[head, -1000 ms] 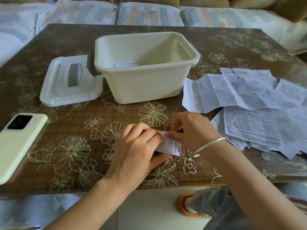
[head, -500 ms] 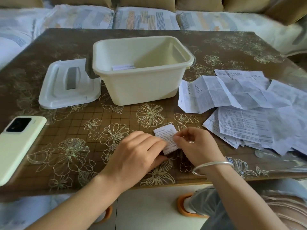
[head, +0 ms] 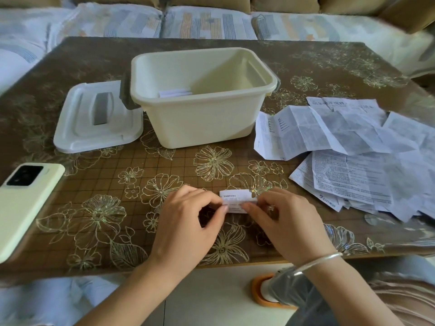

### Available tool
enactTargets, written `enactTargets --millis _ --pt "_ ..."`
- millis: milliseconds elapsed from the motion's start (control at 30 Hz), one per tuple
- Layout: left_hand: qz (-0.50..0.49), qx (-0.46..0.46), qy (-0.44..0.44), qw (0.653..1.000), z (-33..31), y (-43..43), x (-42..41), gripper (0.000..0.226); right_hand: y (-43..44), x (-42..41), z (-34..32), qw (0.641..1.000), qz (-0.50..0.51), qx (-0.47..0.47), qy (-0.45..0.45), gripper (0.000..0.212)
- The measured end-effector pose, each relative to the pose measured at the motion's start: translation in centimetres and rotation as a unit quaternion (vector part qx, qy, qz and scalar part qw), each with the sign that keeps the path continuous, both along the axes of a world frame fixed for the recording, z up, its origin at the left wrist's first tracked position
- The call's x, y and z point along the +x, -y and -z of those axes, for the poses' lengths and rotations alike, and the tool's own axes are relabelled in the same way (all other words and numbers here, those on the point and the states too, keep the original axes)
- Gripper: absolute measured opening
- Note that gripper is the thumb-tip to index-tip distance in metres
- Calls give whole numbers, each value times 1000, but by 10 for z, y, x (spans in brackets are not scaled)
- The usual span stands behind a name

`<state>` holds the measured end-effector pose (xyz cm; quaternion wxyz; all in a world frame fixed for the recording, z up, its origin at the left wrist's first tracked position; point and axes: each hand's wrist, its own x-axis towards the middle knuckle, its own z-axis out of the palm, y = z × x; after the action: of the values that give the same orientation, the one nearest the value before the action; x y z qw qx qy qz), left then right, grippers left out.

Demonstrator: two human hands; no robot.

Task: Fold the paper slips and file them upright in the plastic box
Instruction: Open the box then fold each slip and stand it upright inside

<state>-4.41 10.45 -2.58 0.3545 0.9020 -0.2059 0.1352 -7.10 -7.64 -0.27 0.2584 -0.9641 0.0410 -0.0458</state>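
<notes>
A small folded paper slip, printed and creased, is pinched at its ends by the left hand and right hand on the glossy floral worktop.

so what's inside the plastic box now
Inside the plastic box, a few folded white slips show at its near wall, left of middle. That wall hides their lower parts and the floor beneath.

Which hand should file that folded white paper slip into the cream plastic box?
Probably left hand: both pinch the folded white paper slip, but the cream plastic box stands ahead-left, and the right hand is nearer the unfolded printed sheets.
</notes>
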Motion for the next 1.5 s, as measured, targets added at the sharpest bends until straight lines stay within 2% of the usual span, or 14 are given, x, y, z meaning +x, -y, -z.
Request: enactTargets --millis 33,167,333,467,567,667,833,967,1133,1233,1333,1400,1500 --pt "-15 1 -2 1000 -1 3 1 16 -3 3 1 1000 14 -13 2 37" --pt "-47 35 -2 998 -3 11 6 25 -10 14 2 996 58 -62 -32 42" --pt "-65 90 14 994 2 12 8 18 -14 22 -2 989 76 -96 -81 43" --pt "-74 98 2 993 4 14 7 26 -16 24 -6 986 71 -125 -86 39" --pt "-71 110 -14 991 3 15 8 30 -16 25 -9 990 26 -132 -49 37" --pt "-56 129 -6 990 0 13 11 25 -15 28 -9 991 -43 -122 -37 33" --pt "-2 179 -4 984 -13 8 20 18 -10 35 -20 981 -97 -139 -97 27" --pt "53 243 -25 968 -32 10 31 20 -10 52 -28 967 -134 -157 -149 31" --pt "92 298 -75 947 -45 21 51 19 -9 73 -33 940 -198 -178 -213 24" --pt "108 322 -99 935 -48 27 62 17 -8 78 -36 933 -218 -183 -219 22" --pt "114 311 -106 937 -47 26 63 10 -6 71 -35 948 -204 -171 -172 18" --pt "119 271 -107 949 -48 20 60 11 -2 65 -32 963 -187 -141 -131 18" --pt "111 175 -122 971 -59 7 57 7 2 61 -39 980 -161 5 -117 20"
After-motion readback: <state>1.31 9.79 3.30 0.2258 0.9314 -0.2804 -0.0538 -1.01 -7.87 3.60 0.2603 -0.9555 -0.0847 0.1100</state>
